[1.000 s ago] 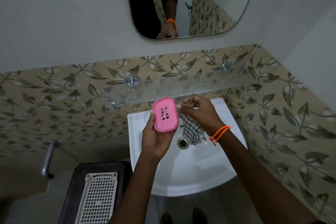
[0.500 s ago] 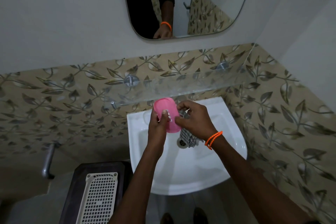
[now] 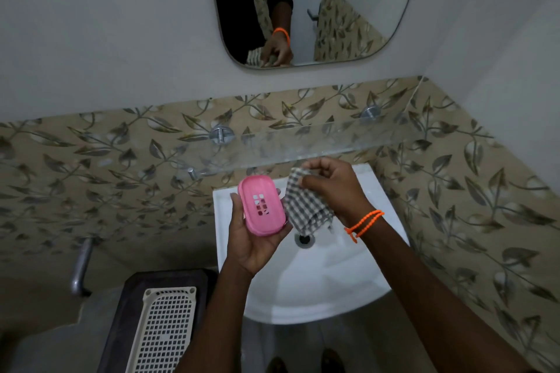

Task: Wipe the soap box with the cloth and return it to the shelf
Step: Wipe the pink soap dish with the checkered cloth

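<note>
A pink soap box [image 3: 262,205] with a slotted face lies in the palm of my left hand [image 3: 254,239], held over the white sink [image 3: 321,281]. My right hand [image 3: 336,188] pinches the top of a grey checked cloth [image 3: 306,209], which hangs just to the right of the box. The cloth's left edge sits close to the box; I cannot tell if they touch. A clear glass shelf [image 3: 303,142] runs along the tiled wall just above both hands, with nothing on it.
A mirror [image 3: 309,6] hangs above the shelf. A dark stand with a white perforated tray [image 3: 165,327] sits at lower left beside the sink. A metal pipe [image 3: 80,266] juts from the left wall. The tiled right wall is close to my right arm.
My hands have separated. The soap box has turned its slotted face up toward me in my left palm, and my right hand has lifted the cloth off to the right.
</note>
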